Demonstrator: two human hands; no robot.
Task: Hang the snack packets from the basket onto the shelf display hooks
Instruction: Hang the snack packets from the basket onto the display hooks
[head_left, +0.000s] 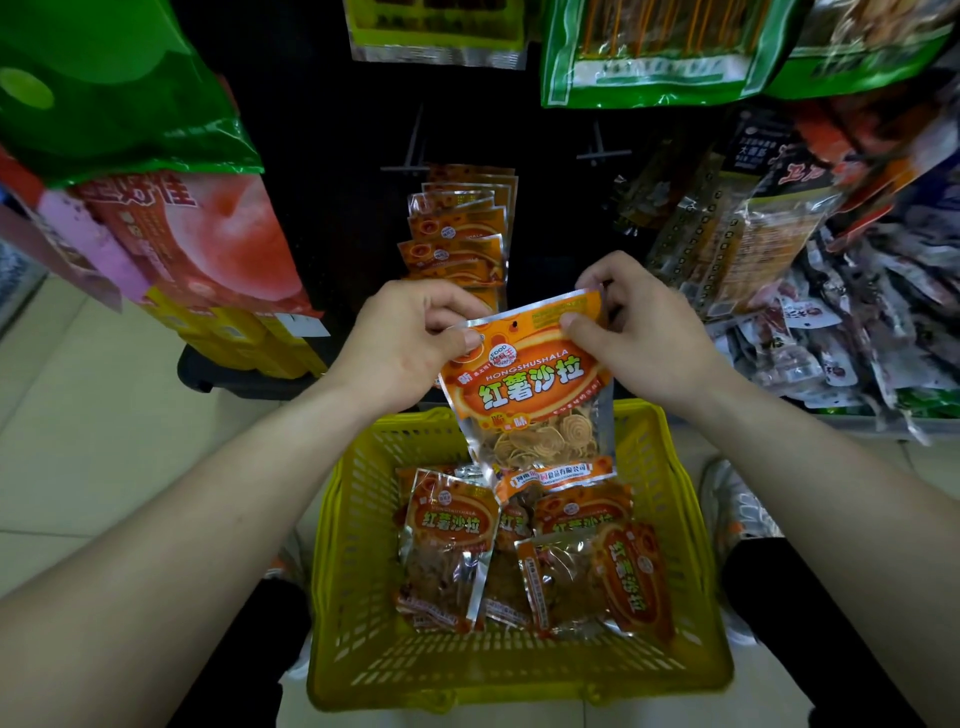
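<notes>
**One packet held by both top corners, over the basket**

Head view: my left hand (410, 338) and right hand (634, 332) each pinch a top corner of one orange snack packet (530, 384), thumb in front and curled fingers behind. The packet hangs upright between them, tilted a little, label toward me. Its small hang hole (514, 325) sits between my two thumbs (round and dark against the orange).

Straight below my grip is the yellow basket (343, 519) on the floor, and the packet's bottom edge dips inside its rim. More packets of the same kind (452, 545) lie in a loose heap on the basket's bottom, some face up, one turned on its side.

Just beyond my knuckles, a row of matching packets (460, 234) already hangs on a hook of the dark shelf, one behind another. Farther up and to the right of my right hand, a bare hook (597, 150) juts from the panel. Beyond my right wrist lies a pile of small loose packets (831, 338) on a shelf.
</notes>
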